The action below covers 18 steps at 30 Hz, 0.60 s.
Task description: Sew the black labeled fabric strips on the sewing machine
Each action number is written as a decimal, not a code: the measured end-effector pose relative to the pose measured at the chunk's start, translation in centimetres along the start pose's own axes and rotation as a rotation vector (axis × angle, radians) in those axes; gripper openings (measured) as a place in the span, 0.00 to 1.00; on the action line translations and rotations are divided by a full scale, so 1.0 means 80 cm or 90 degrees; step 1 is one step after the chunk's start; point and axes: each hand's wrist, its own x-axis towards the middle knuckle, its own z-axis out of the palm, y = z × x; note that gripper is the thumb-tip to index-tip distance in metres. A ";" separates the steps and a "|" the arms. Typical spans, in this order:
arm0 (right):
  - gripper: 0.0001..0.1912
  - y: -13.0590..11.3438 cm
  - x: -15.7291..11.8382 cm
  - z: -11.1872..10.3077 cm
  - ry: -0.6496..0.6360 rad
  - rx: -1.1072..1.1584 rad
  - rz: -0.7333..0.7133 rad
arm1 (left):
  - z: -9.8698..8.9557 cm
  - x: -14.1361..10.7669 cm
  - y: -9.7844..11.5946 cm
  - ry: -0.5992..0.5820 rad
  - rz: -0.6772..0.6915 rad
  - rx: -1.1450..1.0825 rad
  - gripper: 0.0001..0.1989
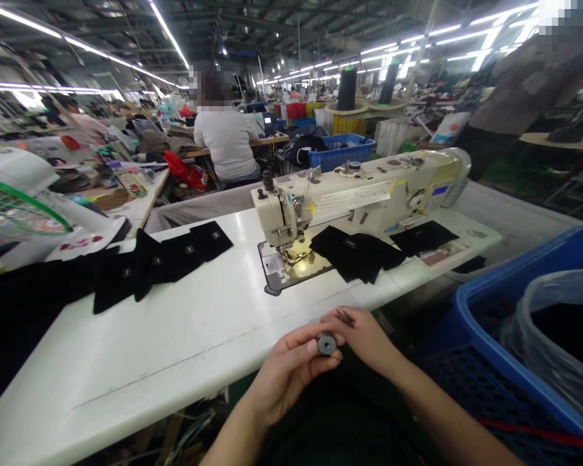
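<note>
In front of the table's near edge, my left hand (296, 369) holds a small round grey metal bobbin case (326, 343) with a hole in its middle, pinched between thumb and fingers. My right hand (357, 333) is closed just beside it, with a small dark pointed item (344, 317) showing at its fingers; I cannot make out what it is. Beyond my hands stands a cream sewing machine (359, 194), its needle area over a shiny metal plate (296, 268). Black fabric pieces (354, 252) lie right of the needle.
More black pieces with small labels (175, 255) lie across the left of the white table (175, 349). A fan (24, 200) stands at the far left. At the right is a blue basket (486, 323) with a plastic-lined container. Farther back, a person in white (226, 139) sits.
</note>
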 end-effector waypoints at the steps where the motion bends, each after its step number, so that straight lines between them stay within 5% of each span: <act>1: 0.28 0.002 -0.001 -0.001 0.022 -0.018 0.001 | -0.002 -0.003 0.001 0.010 -0.001 -0.013 0.15; 8: 0.23 0.008 -0.004 -0.033 0.207 -0.136 -0.104 | -0.037 -0.074 -0.029 0.184 -0.010 -0.156 0.19; 12: 0.15 0.008 0.013 -0.046 0.307 -0.229 -0.255 | -0.072 -0.108 -0.068 0.481 -0.002 -0.311 0.11; 16: 0.10 0.017 0.045 -0.045 0.326 -0.362 -0.399 | -0.116 -0.089 -0.073 0.708 0.066 -0.409 0.22; 18: 0.09 0.025 0.061 -0.040 0.314 -0.420 -0.449 | -0.138 -0.067 -0.064 0.721 0.126 -0.361 0.23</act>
